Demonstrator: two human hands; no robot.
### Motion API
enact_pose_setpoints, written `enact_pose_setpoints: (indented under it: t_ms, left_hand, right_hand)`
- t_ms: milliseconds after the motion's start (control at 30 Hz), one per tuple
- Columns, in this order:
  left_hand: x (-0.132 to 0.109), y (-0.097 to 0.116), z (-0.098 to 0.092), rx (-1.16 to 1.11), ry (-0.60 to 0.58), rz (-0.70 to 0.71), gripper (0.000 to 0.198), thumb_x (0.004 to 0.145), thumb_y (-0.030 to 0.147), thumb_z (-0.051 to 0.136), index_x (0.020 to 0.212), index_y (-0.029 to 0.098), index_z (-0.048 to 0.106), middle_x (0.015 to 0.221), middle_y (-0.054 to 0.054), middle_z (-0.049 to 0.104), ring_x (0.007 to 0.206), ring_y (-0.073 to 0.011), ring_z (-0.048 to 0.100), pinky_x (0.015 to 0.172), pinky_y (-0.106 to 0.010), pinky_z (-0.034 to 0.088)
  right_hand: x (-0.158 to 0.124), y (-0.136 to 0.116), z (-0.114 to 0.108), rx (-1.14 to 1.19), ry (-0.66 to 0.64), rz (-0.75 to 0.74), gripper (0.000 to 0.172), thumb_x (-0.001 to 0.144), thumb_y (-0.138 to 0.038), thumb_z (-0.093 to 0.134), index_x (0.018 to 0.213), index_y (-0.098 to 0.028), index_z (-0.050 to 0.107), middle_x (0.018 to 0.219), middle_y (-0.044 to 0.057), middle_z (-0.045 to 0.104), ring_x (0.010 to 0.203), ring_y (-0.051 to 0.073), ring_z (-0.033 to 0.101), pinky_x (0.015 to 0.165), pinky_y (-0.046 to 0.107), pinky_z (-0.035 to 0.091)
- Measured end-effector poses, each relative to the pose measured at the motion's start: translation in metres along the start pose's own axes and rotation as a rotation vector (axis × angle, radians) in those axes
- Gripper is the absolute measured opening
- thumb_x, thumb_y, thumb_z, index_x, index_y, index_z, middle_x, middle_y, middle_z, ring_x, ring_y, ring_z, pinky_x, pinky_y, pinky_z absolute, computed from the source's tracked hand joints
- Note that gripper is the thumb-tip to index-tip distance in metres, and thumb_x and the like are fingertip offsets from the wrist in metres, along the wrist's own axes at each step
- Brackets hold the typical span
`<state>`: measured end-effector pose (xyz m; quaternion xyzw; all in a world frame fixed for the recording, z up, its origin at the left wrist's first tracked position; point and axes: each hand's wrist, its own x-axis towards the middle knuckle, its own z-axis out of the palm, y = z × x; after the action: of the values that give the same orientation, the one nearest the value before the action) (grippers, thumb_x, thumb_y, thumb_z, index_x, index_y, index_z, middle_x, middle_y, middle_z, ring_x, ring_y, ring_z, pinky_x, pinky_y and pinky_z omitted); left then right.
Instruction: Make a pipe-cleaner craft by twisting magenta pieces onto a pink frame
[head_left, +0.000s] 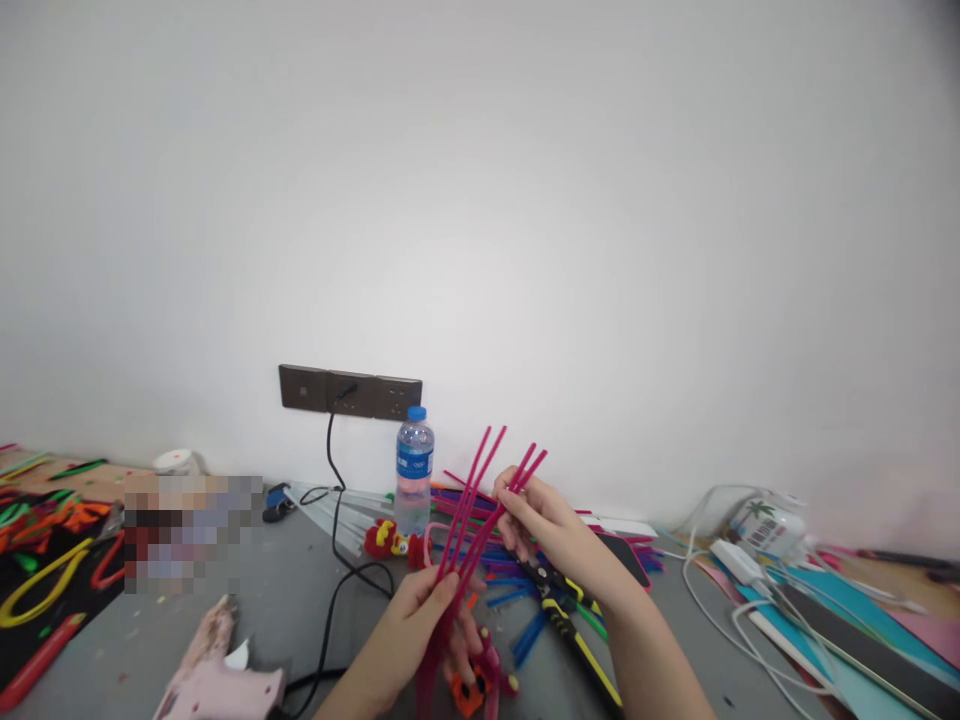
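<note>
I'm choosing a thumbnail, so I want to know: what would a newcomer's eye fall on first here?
Probably the long, thin magenta fuzzy stems at lower centre, gripped low by the left hand, with some pinched higher up by the right hand. Next, perhaps, the clear plastic bottle with a blue cap and label, upright just left of them, and the black-and-yellow-handled pliers below the right hand.
</note>
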<state>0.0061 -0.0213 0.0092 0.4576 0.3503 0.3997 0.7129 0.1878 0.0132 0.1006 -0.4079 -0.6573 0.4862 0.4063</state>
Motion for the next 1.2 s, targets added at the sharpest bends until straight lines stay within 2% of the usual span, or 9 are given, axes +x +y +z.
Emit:
enact_pose_setpoints:
  t_ms: [100,200,300,400,667,833,1067,1200]
  left_hand:
    - [-0.0001,-0.0008,0.0001,0.007,-0.027,-0.012,0.061,0.073,0.067,0.060,0.097,0.011,0.062,0.055,-0.002,0.068,0.039,-0.0128,0.062,0.035,-0.017,0.035]
    - [0.0006,-0.0022,-0.0013,0.039,-0.069,-0.019,0.062,0.073,0.068,0.058,0.096,0.011,0.062,0.052,0.000,0.065,0.033,-0.0099,0.054,0.033,-0.017,0.029]
    - [0.0009,-0.0022,-0.0031,0.105,-0.089,-0.012,0.062,0.073,0.069,0.057,0.092,0.011,0.064,0.045,0.004,0.056,0.028,-0.0056,0.038,0.032,-0.018,0.024]
    - [0.0000,-0.0002,-0.0040,0.154,-0.080,0.015,0.061,0.074,0.070,0.056,0.086,0.011,0.066,0.042,0.009,0.044,0.033,-0.0045,0.027,0.035,-0.018,0.019]
    - [-0.0001,0.0033,-0.0024,0.240,-0.074,0.084,0.065,0.073,0.074,0.052,0.081,0.012,0.067,0.046,0.009,0.035,0.041,-0.0068,0.026,0.042,-0.022,0.018]
    - [-0.0018,0.0053,-0.0011,0.243,-0.056,0.040,0.064,0.075,0.074,0.049,0.087,0.014,0.066,0.049,0.008,0.038,0.042,-0.0073,0.029,0.043,-0.021,0.021]
    - [-0.0026,0.0030,-0.0012,0.248,-0.066,0.061,0.063,0.075,0.074,0.050,0.090,0.014,0.064,0.049,0.009,0.039,0.042,-0.0071,0.030,0.042,-0.020,0.021]
    - [-0.0005,-0.0010,-0.0024,0.229,-0.068,0.050,0.062,0.076,0.074,0.048,0.082,0.014,0.062,0.046,0.007,0.045,0.037,-0.0065,0.033,0.038,-0.019,0.024]
  right_hand:
    - [0.0024,0.0033,-0.0006,0.027,0.031,0.004,0.038,0.086,-0.057,0.050,0.097,-0.020,0.047,0.049,-0.008,0.054,0.039,0.009,0.044,0.043,0.021,0.032]
    - [0.0042,0.0061,-0.0018,0.017,0.024,0.022,0.042,0.085,-0.055,0.051,0.103,-0.017,0.051,0.050,-0.005,0.059,0.037,0.010,0.047,0.041,0.021,0.032]
    - [0.0047,0.0069,-0.0029,0.002,-0.009,0.023,0.039,0.087,-0.052,0.050,0.095,-0.014,0.056,0.052,-0.002,0.062,0.037,0.009,0.049,0.041,0.021,0.033]
    - [0.0037,0.0055,-0.0029,-0.005,-0.012,0.009,0.038,0.087,-0.053,0.050,0.082,-0.016,0.055,0.052,-0.001,0.062,0.037,0.008,0.048,0.040,0.021,0.033]
    - [0.0038,0.0025,0.0027,-0.094,0.034,-0.033,0.034,0.088,-0.049,0.054,0.074,-0.017,0.054,0.048,-0.007,0.051,0.034,0.005,0.038,0.037,0.019,0.028]
    - [0.0062,0.0049,0.0036,-0.104,0.069,-0.043,0.032,0.090,-0.047,0.052,0.076,-0.018,0.052,0.047,-0.008,0.050,0.033,0.005,0.037,0.036,0.019,0.028]
    - [0.0040,0.0005,0.0063,-0.071,0.078,-0.040,0.031,0.088,-0.049,0.053,0.080,-0.019,0.050,0.044,-0.010,0.049,0.032,0.005,0.034,0.036,0.019,0.026]
    - [0.0034,-0.0010,0.0044,-0.065,0.054,-0.037,0.034,0.089,-0.051,0.051,0.083,-0.018,0.055,0.041,-0.010,0.044,0.033,0.006,0.033,0.038,0.019,0.026]
